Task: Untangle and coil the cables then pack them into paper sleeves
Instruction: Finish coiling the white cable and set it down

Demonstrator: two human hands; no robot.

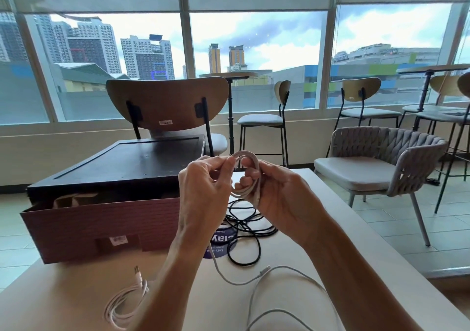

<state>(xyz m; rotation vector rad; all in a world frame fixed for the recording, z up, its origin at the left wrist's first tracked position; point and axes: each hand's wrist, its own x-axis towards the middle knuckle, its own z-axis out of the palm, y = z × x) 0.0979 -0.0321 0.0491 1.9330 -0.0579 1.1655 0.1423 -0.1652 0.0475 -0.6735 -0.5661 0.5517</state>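
A small coil of white cable is held up above the table between both hands. My right hand grips the coil's right side with fingers curled through the loops. My left hand pinches a strand at the coil's left. The cable's loose tail trails down onto the table. A tangle of black cable lies on the table beneath my hands. Another white cable, loosely coiled, rests at the near left. Brown paper sleeves stick up inside the red box.
A dark lid rests on the red box at the left. A round purple sticker sits under the black cable on the beige table. A wooden chair stands behind; a woven chair is to the right.
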